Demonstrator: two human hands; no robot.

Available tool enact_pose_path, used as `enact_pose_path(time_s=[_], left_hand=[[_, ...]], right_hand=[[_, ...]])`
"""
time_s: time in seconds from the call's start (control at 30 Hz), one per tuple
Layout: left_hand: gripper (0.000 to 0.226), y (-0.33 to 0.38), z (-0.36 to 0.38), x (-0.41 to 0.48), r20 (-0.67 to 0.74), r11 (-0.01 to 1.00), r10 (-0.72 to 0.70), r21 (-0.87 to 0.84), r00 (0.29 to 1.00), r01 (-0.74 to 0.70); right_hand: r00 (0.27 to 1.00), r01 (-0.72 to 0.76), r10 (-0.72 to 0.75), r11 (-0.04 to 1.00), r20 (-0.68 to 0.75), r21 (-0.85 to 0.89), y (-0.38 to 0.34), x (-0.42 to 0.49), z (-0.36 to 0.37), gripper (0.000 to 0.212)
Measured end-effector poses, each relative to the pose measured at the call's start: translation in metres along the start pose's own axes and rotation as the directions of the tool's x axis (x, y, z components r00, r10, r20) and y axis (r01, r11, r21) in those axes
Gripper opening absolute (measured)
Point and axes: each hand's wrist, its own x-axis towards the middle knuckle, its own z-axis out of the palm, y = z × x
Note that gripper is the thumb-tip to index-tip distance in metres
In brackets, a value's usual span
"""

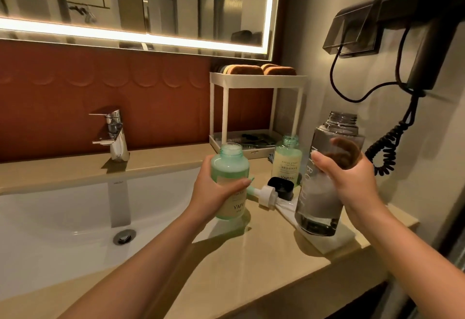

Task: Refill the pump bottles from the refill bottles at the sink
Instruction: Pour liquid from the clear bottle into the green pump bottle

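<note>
Your left hand (216,189) grips the open green pump bottle (229,167) above the counter (251,268) | your right hand (352,180) grips the upright grey refill bottle (318,208) | looks nearly full: hold it level, top up slowly.

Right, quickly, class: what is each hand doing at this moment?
Left hand: closed, holding the green bottle, whose cap is off.
Right hand: closed, holding the tall grey bottle, whose cap is also off.
</note>
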Motion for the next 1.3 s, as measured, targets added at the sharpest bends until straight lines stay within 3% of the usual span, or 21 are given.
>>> enact_pose_path(time_s=[0.2,0.37,0.83,0.97,1.03,1.1,1.17,1.23,1.3], left_hand=[[0.062,-0.015,0.011,0.053,-0.064,1.000,-0.001,-0.003,0.998,0.001],[0.062,-0.039,0.017,0.086,-0.073,1.000,-0.018,0.024,0.997,0.019],[0.077,-0.069,0.035,0.120,-0.015,0.995,-0.027,0.092,1.000,0.028],[0.100,-0.068,0.034,0.127,0.021,0.983,-0.097,0.156,0.995,0.092],[0.115,-0.066,0.035,0.124,-0.028,0.970,-0.109,0.217,0.994,0.113],[0.110,-0.064,0.039,0.118,-0.170,0.951,0.017,0.307,0.985,0.037],[0.093,-0.058,0.044,0.108,-0.277,0.897,0.265,0.422,0.923,-0.131],[0.074,-0.046,0.052,0.099,-0.252,0.804,0.493,0.497,0.833,-0.325],[0.055,-0.034,0.062,0.094,-0.126,0.725,0.595,0.510,0.794,-0.462]], right_hand=[[0.999,-0.007,0.009,0.998,-0.037,0.062,0.009,0.018,-0.006,0.048],[0.999,-0.015,0.021,0.994,-0.050,0.110,0.016,0.034,-0.004,0.041],[0.999,-0.032,0.036,0.992,-0.029,0.119,0.034,0.047,0.000,0.053],[0.999,-0.017,0.021,0.994,-0.036,0.111,0.030,0.044,0.001,0.049],[0.999,-0.011,0.016,0.992,-0.039,0.122,0.027,0.043,-0.001,0.047],[0.999,-0.002,0.007,0.992,-0.037,0.125,0.025,0.042,-0.003,0.047],[1.000,0.011,-0.007,0.992,-0.030,0.123,0.024,0.042,-0.006,0.047],[0.999,0.016,-0.013,0.995,-0.031,0.099,0.025,0.042,-0.009,0.053],[0.999,0.017,-0.015,0.997,-0.034,0.079,0.025,0.043,-0.013,0.058]])
